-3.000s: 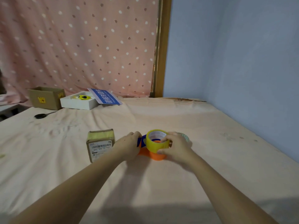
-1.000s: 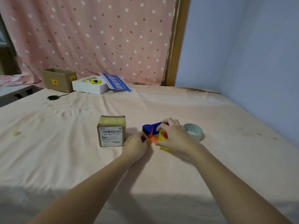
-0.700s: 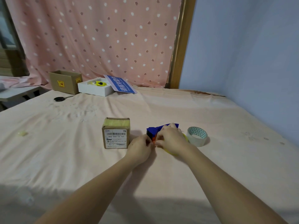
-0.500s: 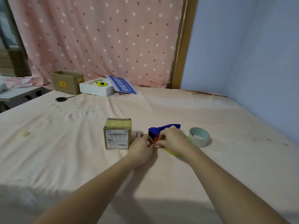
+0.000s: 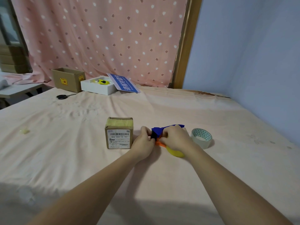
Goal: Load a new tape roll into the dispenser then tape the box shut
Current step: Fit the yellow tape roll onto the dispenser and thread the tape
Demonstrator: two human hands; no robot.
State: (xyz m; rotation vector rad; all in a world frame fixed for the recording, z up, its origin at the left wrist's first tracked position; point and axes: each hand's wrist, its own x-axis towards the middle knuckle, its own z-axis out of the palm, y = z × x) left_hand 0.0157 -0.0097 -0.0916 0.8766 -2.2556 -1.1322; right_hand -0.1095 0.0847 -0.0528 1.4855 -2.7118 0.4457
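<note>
Both hands are working at the tape dispenser (image 5: 164, 131), which lies on the cloth-covered surface (image 5: 65, 151) just right of the small cardboard box (image 5: 119, 133). Three seconds ago the yellow tape roll (image 5: 176, 152) stood in plain view on top of the orange part; now only a curved yellow edge shows under the right wrist, and the blue body covers most of it. My reading is that the roll is seated or nearly seated and the loose end is being threaded toward the front, so taping the box has not yet begun.

The left hand (image 5: 144, 142) is closed with its fingertips pinching at the dark front end of the dispenser. The right hand (image 5: 176, 138) is clamped over the blue body and the orange piece (image 5: 159, 144), holding it down.

A second, clear roll with a teal triangle-patterned core (image 5: 201, 138) lies apart to the right, untouched.

The box's white label carries a barcode and the number 502-602-12-107; the smaller lines are too fine to read. At the far edge a blue sign (image 5: 124, 83) shows white Chinese characters, leaning on a white tray (image 5: 97, 88), with scissors (image 5: 65, 96) nearby
</note>
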